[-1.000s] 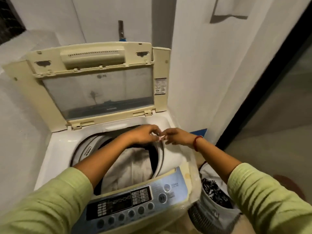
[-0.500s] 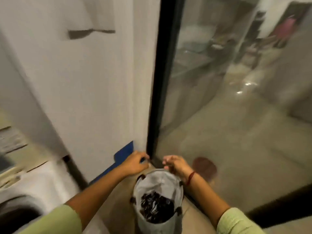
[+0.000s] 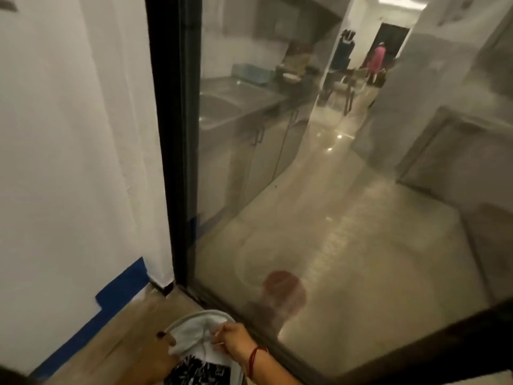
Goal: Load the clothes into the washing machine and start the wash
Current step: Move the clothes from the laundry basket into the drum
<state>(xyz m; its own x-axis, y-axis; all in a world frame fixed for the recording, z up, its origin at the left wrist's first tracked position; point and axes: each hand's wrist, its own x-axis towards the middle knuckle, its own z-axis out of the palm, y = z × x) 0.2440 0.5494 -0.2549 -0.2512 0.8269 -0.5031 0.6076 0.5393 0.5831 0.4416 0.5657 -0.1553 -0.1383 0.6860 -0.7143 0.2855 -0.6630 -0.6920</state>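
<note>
A white laundry bag stands on the floor at the bottom edge of the head view, its rounded rim facing the glass door. Inside it lies a black-and-white patterned garment under white cloth. My left hand is at the bag's left side, its fingers closed on the white cloth's edge. My right hand, with a red thread at the wrist, pinches the same white cloth from the right. The washing machine is out of view.
A white wall with a blue skirting strip is on the left. A black-framed glass door stands just right of the bag, with a kitchen counter and sink behind it. A person in pink stands far back.
My view has swung from the open washer to the right and down to the bag. Both hands left the tub, reached the bag's rim, and now grip the white cloth inside.
</note>
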